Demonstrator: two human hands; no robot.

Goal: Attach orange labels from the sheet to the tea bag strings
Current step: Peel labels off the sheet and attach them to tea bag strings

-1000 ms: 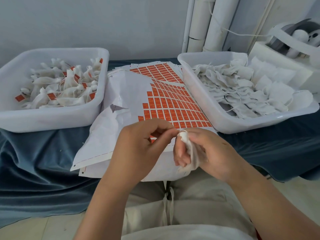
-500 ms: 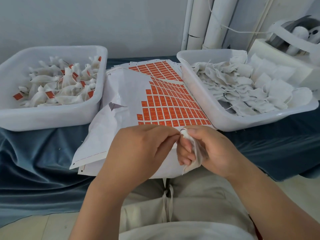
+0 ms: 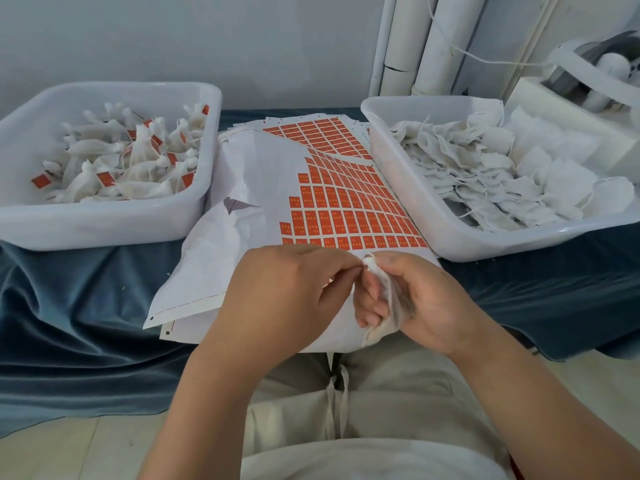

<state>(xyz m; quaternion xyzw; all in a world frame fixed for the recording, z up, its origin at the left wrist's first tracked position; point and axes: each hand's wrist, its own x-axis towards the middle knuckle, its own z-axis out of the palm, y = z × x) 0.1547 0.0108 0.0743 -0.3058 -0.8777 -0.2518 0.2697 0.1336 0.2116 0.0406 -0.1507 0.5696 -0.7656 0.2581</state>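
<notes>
A white sheet of orange labels (image 3: 346,206) lies between two tubs, part of its left side peeled bare. Just in front of it my right hand (image 3: 419,299) grips a white tea bag (image 3: 391,306), whose gathered top sticks out above my fingers. My left hand (image 3: 287,289) pinches at that top with thumb and forefinger; the string and any label between them are hidden.
A white tub (image 3: 104,223) at the left holds several labelled tea bags. A white tub (image 3: 460,237) at the right holds several unlabelled bags. More label sheets (image 3: 311,128) lie behind. A blue cloth (image 3: 69,306) covers the table. White tubes (image 3: 408,46) lean on the wall.
Both hands have stayed together at the tea bag's top, drifting slightly up towards the sheet's bottom row. The orange label glimpsed under my left fingers one second ago is hidden now.
</notes>
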